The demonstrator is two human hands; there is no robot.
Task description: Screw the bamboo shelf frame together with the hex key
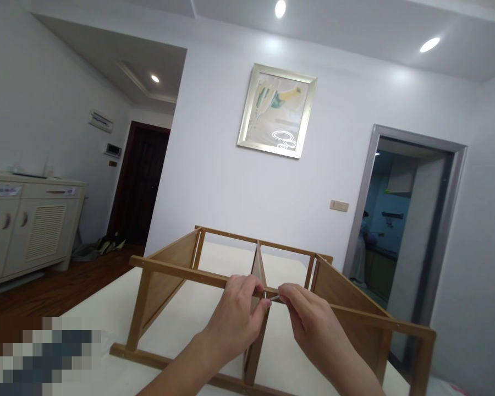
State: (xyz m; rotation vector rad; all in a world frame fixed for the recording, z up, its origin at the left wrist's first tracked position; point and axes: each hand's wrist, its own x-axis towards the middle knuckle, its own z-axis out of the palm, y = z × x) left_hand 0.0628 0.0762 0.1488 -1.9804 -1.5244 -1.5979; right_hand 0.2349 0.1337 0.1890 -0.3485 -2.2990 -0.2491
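Note:
A brown wooden shelf frame (177,268) lies on a white surface, with panels at both ends and a divider in the middle. My left hand (240,311) is closed around its near top rail at the middle joint, index finger above and thumb below. A small metal piece shows between that thumb and index finger. My right hand (313,316) pinches a thin metal hex key (274,298) just right of the joint. The key's tip points toward my left fingertips. Whether it sits in a screw head is too small to tell.
The white surface (86,313) extends under and around the frame. A white cabinet (45,231) stands at the left, near shoes on the wooden floor. A doorway (396,220) opens at the right, with a person partly visible inside. A framed picture (277,110) hangs ahead.

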